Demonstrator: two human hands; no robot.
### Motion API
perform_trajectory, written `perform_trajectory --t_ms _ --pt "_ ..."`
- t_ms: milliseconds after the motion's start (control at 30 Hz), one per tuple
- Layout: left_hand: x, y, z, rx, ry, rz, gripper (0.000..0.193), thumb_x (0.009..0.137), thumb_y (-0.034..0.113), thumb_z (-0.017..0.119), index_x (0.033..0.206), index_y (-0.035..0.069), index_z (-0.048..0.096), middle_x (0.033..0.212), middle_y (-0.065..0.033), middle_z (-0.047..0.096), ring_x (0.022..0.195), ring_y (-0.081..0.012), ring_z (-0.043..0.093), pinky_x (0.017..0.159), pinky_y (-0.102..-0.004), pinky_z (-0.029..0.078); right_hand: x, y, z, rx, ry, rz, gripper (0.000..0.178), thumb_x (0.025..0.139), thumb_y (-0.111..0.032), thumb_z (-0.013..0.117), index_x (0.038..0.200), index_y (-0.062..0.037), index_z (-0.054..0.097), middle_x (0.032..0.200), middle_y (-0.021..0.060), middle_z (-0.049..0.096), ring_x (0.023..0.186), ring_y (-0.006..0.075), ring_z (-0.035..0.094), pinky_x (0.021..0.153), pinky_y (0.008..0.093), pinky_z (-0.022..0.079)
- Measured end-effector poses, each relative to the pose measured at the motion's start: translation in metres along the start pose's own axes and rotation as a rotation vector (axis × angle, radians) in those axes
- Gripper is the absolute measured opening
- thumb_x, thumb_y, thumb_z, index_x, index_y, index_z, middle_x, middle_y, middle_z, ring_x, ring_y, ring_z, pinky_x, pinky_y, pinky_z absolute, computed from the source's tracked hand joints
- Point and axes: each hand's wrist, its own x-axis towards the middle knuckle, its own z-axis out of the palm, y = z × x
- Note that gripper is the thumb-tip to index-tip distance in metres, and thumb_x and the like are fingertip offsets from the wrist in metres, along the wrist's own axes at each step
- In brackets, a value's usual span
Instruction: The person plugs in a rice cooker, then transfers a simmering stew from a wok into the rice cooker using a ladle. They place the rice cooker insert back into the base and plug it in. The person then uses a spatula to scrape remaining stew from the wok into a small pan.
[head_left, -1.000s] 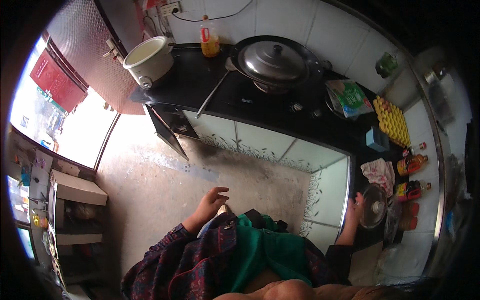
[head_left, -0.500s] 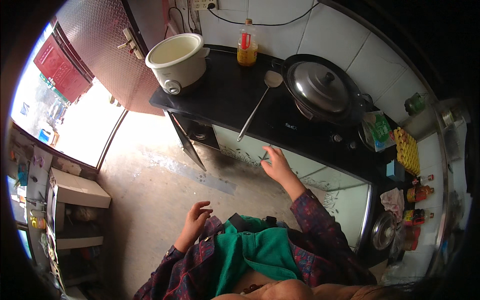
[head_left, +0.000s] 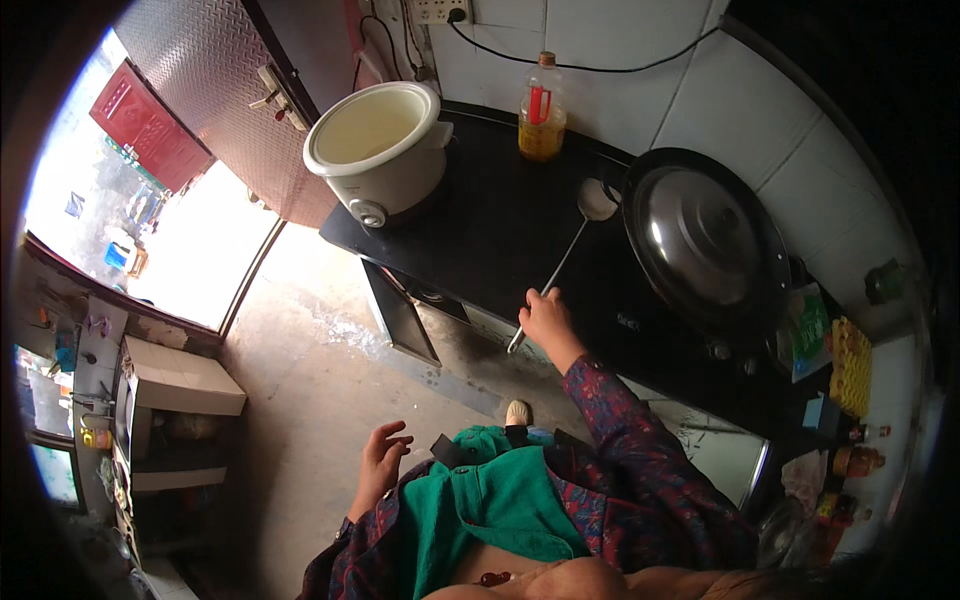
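Note:
My right hand point(head_left: 548, 322) is closed around the lower handle of a long metal wok spatula point(head_left: 569, 250). The spatula lies slantwise over the black countertop, its blade pointing away from me beside a lidded wok point(head_left: 705, 235) and its handle end jutting past the front edge. A domed metal lid covers the wok. My left hand point(head_left: 382, 458) hangs in front of my body, above the floor, with fingers apart and nothing in it.
A white electric cooker point(head_left: 375, 150) stands uncovered at the counter's left end. Nearby is an oil bottle point(head_left: 542, 115). Below, a cabinet door point(head_left: 398, 315) hangs open. A yellow egg tray point(head_left: 850, 368) and several bottles line the right. A cardboard box point(head_left: 185, 375) sits left.
My right hand has moved forward and taken hold of the spatula handle. The view has shifted, with the counter items appearing lower and farther right. My left hand remains in front of me.

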Motion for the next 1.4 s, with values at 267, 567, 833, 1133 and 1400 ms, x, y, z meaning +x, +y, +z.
perform_trajectory --t_ms 267,567,833,1133,1400 --pt "0.067 0.04 0.024 0.04 0.0 -0.034 0.034 0.088 0.0 0.048 0.122 -0.002 0.05 0.118 -0.0146 0.058 0.105 -0.0233 0.061 0.084 -0.0326 0.05 -0.007 -0.01 -0.002 0.121 -0.182 -0.045 0.021 0.072 -0.013 0.061 0.09 -0.0065 0.054 0.096 0.025 0.046 0.075 0.0426 0.058 0.065 0.0487 0.052" --pt "0.114 0.06 0.009 0.033 -0.008 -0.027 0.036 0.087 -0.002 0.05 0.122 -0.001 0.05 0.114 -0.0118 0.059 0.103 -0.0216 0.061 0.085 -0.0316 0.049 0.076 -0.043 0.035 0.151 -0.25 -0.057 0.022 0.071 -0.009 0.058 0.093 -0.0048 0.055 0.1 0.0263 0.046 0.075 0.0437 0.06 0.068 0.0478 0.054" --pt "0.208 0.109 -0.071 0.1 0.009 0.19 0.035 0.088 -0.001 0.05 0.122 0.001 0.05 0.107 -0.0092 0.061 0.101 -0.0177 0.06 0.085 -0.0291 0.046 0.136 -0.071 0.073 0.185 -0.219 -0.074 0.025 0.072 -0.011 0.062 0.096 -0.0055 0.058 0.103 0.0227 0.048 0.08 0.0399 0.061 0.072 0.0445 0.054" --pt "0.331 0.189 -0.159 0.058 0.065 0.432 0.033 0.09 0.007 0.051 0.123 0.0 0.051 0.122 -0.0127 0.057 0.105 -0.0213 0.059 0.087 -0.0315 0.047 0.186 -0.093 0.035 0.341 -0.084 0.029 0.028 0.076 -0.01 0.063 0.103 -0.0049 0.063 0.088 0.0156 0.061 0.08 0.0304 0.062 0.074 0.037 0.052" --pt "0.46 0.243 -0.192 0.016 0.142 0.449 0.045 0.09 0.016 0.052 0.13 -0.004 0.047 0.122 -0.0147 0.055 0.106 -0.0201 0.056 0.088 -0.0315 0.046 0.255 -0.16 -0.06 0.959 -0.035 0.085 0.036 0.091 -0.016 0.049 0.124 -0.0032 0.054 0.1 0.008 0.059 0.079 0.012 0.057 0.063 0.0223 0.046"
